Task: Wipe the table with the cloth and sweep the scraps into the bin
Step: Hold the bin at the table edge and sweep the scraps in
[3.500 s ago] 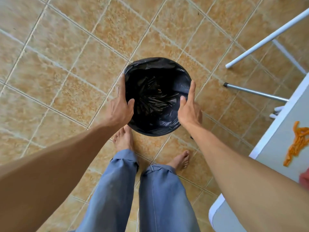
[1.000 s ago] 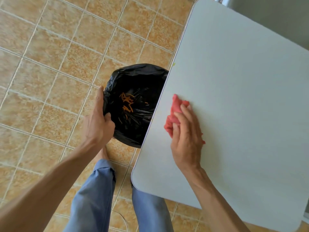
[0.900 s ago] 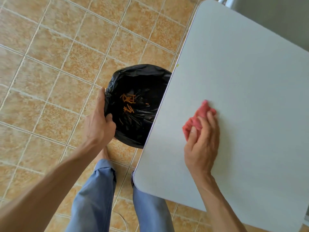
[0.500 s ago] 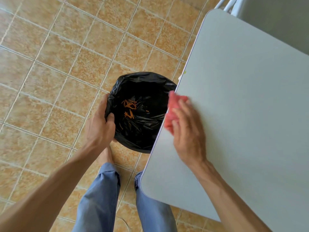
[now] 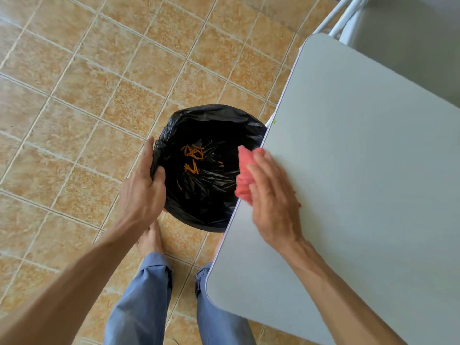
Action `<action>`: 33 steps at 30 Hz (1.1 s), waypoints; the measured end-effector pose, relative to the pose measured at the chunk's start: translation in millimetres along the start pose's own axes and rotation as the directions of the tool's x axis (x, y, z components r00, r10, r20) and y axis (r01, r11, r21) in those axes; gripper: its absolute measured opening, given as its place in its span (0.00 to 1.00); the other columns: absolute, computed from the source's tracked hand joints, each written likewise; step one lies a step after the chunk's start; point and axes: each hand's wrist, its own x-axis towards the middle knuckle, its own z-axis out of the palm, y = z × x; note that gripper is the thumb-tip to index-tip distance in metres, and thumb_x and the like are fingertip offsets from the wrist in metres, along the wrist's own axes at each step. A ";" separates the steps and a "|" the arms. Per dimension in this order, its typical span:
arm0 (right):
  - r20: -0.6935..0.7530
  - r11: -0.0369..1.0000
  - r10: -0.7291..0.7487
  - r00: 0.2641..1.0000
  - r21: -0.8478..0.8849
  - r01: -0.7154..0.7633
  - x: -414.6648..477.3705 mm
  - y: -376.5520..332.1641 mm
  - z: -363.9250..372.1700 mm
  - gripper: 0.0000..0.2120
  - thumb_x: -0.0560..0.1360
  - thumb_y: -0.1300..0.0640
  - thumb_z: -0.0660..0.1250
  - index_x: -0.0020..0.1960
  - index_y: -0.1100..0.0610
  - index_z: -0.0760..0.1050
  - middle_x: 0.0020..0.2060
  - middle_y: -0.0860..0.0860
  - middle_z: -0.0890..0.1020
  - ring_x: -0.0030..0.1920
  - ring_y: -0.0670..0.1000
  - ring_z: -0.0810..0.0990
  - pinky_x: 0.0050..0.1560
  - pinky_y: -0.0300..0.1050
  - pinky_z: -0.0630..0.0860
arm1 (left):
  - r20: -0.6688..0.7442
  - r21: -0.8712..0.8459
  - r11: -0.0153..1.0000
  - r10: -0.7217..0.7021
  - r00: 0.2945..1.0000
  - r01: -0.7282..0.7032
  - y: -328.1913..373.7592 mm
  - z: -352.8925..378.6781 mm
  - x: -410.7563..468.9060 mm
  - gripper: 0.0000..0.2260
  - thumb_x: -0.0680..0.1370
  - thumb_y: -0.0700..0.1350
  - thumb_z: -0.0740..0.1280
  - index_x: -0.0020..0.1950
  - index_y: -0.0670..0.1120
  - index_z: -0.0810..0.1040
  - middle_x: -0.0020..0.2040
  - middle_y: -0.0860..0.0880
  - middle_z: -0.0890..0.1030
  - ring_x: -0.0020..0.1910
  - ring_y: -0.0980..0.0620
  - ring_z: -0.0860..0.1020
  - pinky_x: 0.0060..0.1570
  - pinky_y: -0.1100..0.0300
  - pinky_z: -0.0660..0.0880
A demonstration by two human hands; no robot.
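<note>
A bin lined with a black bag [image 5: 211,120] stands on the floor, tucked against the left edge of the grey table [image 5: 361,158]. Orange scraps [image 5: 193,158] lie inside the bag. My left hand [image 5: 143,192] grips the bin's left rim, thumb inside. My right hand [image 5: 270,195] presses a red cloth [image 5: 245,173] at the table's left edge; the cloth hangs partly over the bin. A tiny yellow-green speck [image 5: 274,121] sits on the table edge further along.
The floor is tan tile [image 5: 99,83]. My legs in blue trousers [image 5: 142,302] and a bare foot [image 5: 149,241] stand just below the bin. White metal legs [image 5: 341,16] of other furniture show at the top right, beyond the table corner.
The right hand swept the cloth from the table surface leftward to the edge over the bin. Earlier, both hands held the bin and scraps lay on the table; scraps now lie in the bag.
</note>
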 end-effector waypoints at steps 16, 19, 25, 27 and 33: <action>0.201 0.990 -0.117 0.973 -0.059 0.131 -11.3 -0.8 -11.0 0.24 0.83 0.62 0.60 0.79 0.57 0.64 0.80 0.53 0.63 0.82 0.52 0.57 0.81 0.55 0.58 | -0.005 -0.121 0.992 -0.038 0.999 0.037 8.5 19.5 8.7 0.19 0.83 0.43 0.57 0.73 0.58 0.69 0.46 0.52 0.77 0.41 0.46 0.75 0.37 0.54 0.71; 0.143 0.989 -0.021 0.990 -0.143 0.041 6.5 34.5 -17.6 0.22 0.84 0.58 0.55 0.78 0.56 0.66 0.79 0.55 0.66 0.81 0.54 0.61 0.80 0.56 0.59 | 0.006 -0.136 0.990 -0.032 0.999 0.032 9.6 20.8 9.8 0.19 0.83 0.44 0.57 0.72 0.58 0.69 0.49 0.52 0.78 0.41 0.49 0.77 0.42 0.52 0.74; -0.190 0.823 0.547 0.815 -0.054 -0.565 96.7 51.8 -11.5 0.24 0.84 0.55 0.51 0.80 0.58 0.61 0.81 0.57 0.60 0.82 0.56 0.56 0.81 0.57 0.56 | 0.025 -0.142 0.989 -0.048 0.999 0.051 0.7 28.8 12.8 0.20 0.83 0.45 0.57 0.74 0.60 0.67 0.54 0.56 0.78 0.47 0.51 0.77 0.37 0.61 0.70; -0.199 0.834 0.532 0.823 -0.043 -0.549 83.8 29.0 -1.7 0.24 0.85 0.56 0.52 0.80 0.59 0.60 0.81 0.58 0.59 0.82 0.56 0.55 0.81 0.56 0.55 | 0.032 -0.166 0.986 -0.025 0.999 0.030 -2.2 30.5 12.4 0.20 0.82 0.44 0.58 0.73 0.59 0.68 0.53 0.55 0.79 0.48 0.49 0.77 0.40 0.59 0.72; 0.044 0.970 0.237 0.970 -0.055 -0.235 -10.0 -26.3 3.6 0.22 0.85 0.57 0.54 0.79 0.57 0.64 0.81 0.53 0.62 0.82 0.54 0.56 0.82 0.53 0.55 | 0.033 -0.175 0.984 -0.019 0.999 0.025 -12.0 33.5 12.0 0.19 0.82 0.43 0.58 0.73 0.58 0.68 0.50 0.52 0.79 0.46 0.50 0.75 0.48 0.48 0.74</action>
